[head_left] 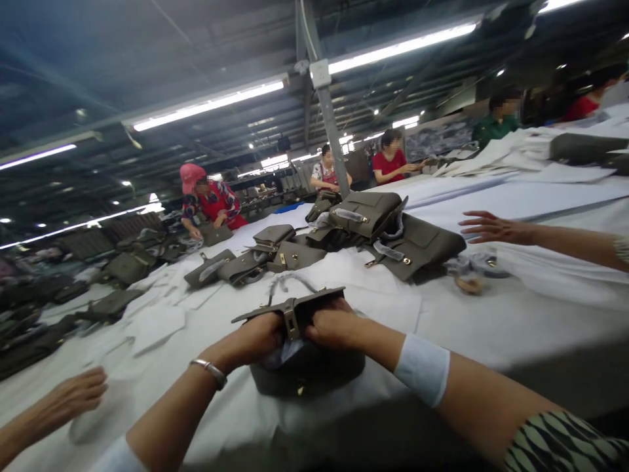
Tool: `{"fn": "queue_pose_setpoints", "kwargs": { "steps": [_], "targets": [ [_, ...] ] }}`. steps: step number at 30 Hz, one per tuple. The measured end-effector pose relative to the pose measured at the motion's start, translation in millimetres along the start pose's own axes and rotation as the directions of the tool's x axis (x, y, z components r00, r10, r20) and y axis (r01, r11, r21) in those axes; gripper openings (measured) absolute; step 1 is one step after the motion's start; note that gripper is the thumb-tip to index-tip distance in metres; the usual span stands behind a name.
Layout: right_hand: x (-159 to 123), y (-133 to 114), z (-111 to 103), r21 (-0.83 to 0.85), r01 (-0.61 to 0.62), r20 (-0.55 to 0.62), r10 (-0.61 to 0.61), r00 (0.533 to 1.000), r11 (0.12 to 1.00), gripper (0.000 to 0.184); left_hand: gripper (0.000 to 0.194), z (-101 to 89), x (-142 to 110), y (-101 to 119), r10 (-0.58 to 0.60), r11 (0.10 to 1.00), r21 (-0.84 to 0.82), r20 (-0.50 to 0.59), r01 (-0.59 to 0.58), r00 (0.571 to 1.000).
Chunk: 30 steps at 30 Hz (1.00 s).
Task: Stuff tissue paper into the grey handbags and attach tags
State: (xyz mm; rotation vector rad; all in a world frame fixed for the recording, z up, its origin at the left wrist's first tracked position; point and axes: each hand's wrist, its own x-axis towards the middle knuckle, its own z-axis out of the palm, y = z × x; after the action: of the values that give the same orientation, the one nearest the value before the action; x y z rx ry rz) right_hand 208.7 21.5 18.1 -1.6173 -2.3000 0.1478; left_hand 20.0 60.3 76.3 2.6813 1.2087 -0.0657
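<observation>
A dark olive-grey handbag stands on the white-covered table right in front of me. Its flap, with a metal clasp strap, is lifted, and pale wrapping shows in the mouth. My left hand, with a silver bracelet at the wrist, reaches in under the flap; its fingers are hidden. On the other side, my right hand is also in the mouth, its visible fingers curled closed; whatever they may hold is hidden. The bag's wrapped handle rises behind the flap.
Several similar bags are piled beyond, beside loose white sheets. Another person's hand is at the left edge; a further hand is at right, fingers apart. A tape roll lies at right. Several people work farther back.
</observation>
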Motion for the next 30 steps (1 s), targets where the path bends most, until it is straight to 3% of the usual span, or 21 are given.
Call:
{"fn": "queue_pose_setpoints", "kwargs": {
  "steps": [3,5,8,11,15,19,26,30],
  "targets": [
    [9,6,-1,-0.023,-0.017,0.021,0.018,1.0,1.0,0.048,0.031,-1.4,-18,10,0.08,0.992,-0.086,-0.149,-0.093,0.986],
    [19,11,-1,-0.021,-0.041,0.043,0.042,0.998,0.999,0.048,0.042,11.4,-27,10,0.135,0.99,-0.005,-0.206,-0.139,0.969],
    [41,20,-4,-0.005,-0.109,0.071,0.109,0.991,0.994,0.049,0.039,36.3,-21,-1,0.156,0.979,0.177,-0.328,-0.101,0.932],
    [60,30,-8,0.02,-0.148,0.114,0.145,0.983,0.989,0.053,0.036,44.9,2,-14,0.117,0.971,0.238,-0.445,-0.008,0.888],
    [67,46,-9,0.059,-0.154,0.169,0.142,0.975,0.986,0.057,0.044,32.8,33,-14,0.12,0.962,0.272,-0.403,-0.007,0.907],
    [61,62,7,0.072,-0.193,0.146,0.182,0.973,0.979,0.061,0.052,30.1,59,-10,0.065,0.962,0.271,-0.321,0.026,0.945],
    [40,85,27,0.063,-0.211,0.045,0.208,0.977,0.976,0.056,0.059,59.2,116,-17,0.006,0.971,0.237,-0.176,0.037,0.984],
    [25,80,23,0.057,-0.239,-0.04,0.241,0.97,0.969,0.042,0.051,74.7,126,-19,-0.015,0.976,0.212,-0.156,0.049,0.988]
  ]
}}
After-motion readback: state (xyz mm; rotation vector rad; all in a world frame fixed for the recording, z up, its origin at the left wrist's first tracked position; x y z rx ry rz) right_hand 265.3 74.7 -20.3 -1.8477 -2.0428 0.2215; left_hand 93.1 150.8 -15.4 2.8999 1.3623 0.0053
